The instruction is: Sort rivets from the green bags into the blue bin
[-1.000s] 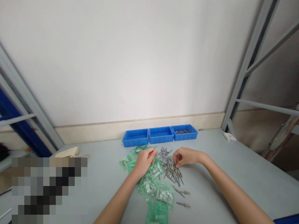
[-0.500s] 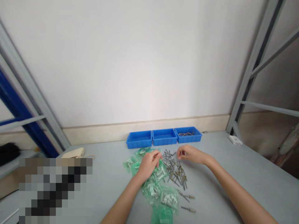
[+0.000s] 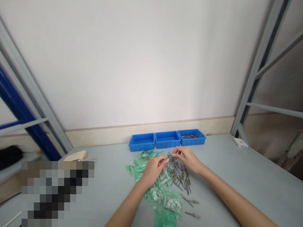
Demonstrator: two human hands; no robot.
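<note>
A pale wall [image 3: 151,63] fills the upper part of the frame, above a grey tabletop [image 3: 227,170] spanning the lower part. Grey metal uprights stand at the left [image 3: 50,116] and right [image 3: 258,63] edges.

Across the centre, against the base of the wall, sits a row of three blue plastic bins [image 3: 142,146]; the rightmost contains some rivets [image 3: 189,136]. Green-tinted plastic bags [image 3: 174,201] of small metal parts (some overlapping) run from the centre to the bottom edge. Just right of them lies a heap of blind rivets [image 3: 181,176].

The left hand [image 3: 153,168], fingers curled with the thumb drawn in, is over the bags; the right hand [image 3: 188,159] bends its fingers at the heap's upper edge. Their fingertips are near each other, with thin metal showing between; I cannot tell whether either hand grips it.

A white adapter [image 3: 240,142] lies at right. A single rivet [image 3: 193,215] rests at lower centre, near two crossed ones [image 3: 191,201].
</note>
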